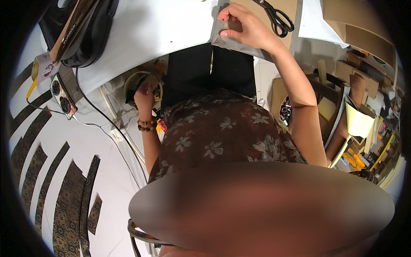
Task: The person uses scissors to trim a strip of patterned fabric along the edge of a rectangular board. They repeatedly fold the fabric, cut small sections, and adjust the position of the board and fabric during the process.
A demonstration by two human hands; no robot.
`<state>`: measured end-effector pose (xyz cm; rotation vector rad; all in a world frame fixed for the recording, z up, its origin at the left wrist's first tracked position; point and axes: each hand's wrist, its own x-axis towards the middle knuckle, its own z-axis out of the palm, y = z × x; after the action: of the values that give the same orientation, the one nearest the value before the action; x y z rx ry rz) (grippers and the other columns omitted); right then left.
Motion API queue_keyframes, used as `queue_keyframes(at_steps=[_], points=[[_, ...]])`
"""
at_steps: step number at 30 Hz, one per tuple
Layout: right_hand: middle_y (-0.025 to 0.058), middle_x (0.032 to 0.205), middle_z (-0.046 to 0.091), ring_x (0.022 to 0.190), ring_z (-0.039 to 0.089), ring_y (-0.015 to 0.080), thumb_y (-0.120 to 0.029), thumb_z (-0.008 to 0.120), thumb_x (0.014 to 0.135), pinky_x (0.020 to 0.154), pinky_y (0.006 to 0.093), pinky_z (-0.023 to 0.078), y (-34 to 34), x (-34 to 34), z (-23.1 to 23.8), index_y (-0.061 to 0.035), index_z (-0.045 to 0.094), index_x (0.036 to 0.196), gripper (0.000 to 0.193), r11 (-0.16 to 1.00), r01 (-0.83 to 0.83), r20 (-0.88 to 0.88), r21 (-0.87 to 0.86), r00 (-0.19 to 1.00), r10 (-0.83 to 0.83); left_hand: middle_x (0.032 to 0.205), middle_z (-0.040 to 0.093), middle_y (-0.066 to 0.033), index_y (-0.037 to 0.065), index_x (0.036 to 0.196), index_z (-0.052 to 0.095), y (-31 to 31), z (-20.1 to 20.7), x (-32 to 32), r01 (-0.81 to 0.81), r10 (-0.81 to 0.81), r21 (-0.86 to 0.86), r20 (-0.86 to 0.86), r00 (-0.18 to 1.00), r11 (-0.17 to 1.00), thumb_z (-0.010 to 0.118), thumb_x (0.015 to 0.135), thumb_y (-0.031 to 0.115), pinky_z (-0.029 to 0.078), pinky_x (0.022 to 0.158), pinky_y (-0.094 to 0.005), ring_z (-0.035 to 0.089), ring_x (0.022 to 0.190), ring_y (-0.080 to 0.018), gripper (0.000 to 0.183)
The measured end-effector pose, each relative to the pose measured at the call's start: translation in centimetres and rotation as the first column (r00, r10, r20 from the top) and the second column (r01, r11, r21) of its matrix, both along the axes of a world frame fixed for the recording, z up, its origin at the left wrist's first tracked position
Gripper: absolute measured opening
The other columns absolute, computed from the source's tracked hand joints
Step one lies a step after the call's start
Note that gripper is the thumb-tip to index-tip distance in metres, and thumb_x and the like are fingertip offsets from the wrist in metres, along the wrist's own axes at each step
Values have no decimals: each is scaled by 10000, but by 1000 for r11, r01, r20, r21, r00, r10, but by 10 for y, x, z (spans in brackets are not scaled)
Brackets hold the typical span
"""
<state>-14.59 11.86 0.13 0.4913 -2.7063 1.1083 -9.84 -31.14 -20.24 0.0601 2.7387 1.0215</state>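
Note:
My left hand [144,97], with beaded bracelets [146,125] at the wrist, is down at a round bin [127,88] beside my dark-trousered legs. Its fingers look closed, and what they hold, if anything, cannot be made out among the dark scraps there. On the table's near edge, my right hand [247,29] is above a grey sheet [239,44], fingers curled and thumb apart, with nothing seen between them. Black-handled scissors [281,23] lie just right of that hand, on a brown board [278,6].
The white table [162,25] carries a black machine-like object [92,36] at far left, its cable hanging down. A phone-like device [63,96] hangs near the table's left end. Patterned dark fabric strips [68,201] lie at lower left. Boxes and wooden shelving [364,73] crowd the right.

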Motion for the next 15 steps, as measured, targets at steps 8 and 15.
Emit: queue_keyframes(at_steps=[8,15], points=[[58,630,595,565,572,217,-409,762,921,559,358,459,-23,46,-3,-41,706,804,390,953,284,315,103,900,-302,939,744,-75,-38,1077,720,145,149,-28,129,-315,681,156,936,721,656,1021,127,546,765,-238,705,842,-119,185],[44,642,595,571,548,154,-240,829,864,561,315,457,-34,46,-17,-45,718,844,225,934,351,346,-64,886,-309,1081,729,-166,-76,1227,635,201,132,-40,-234,-454,883,418,787,408,493,1109,223,588,892,-323,725,963,-219,352]])
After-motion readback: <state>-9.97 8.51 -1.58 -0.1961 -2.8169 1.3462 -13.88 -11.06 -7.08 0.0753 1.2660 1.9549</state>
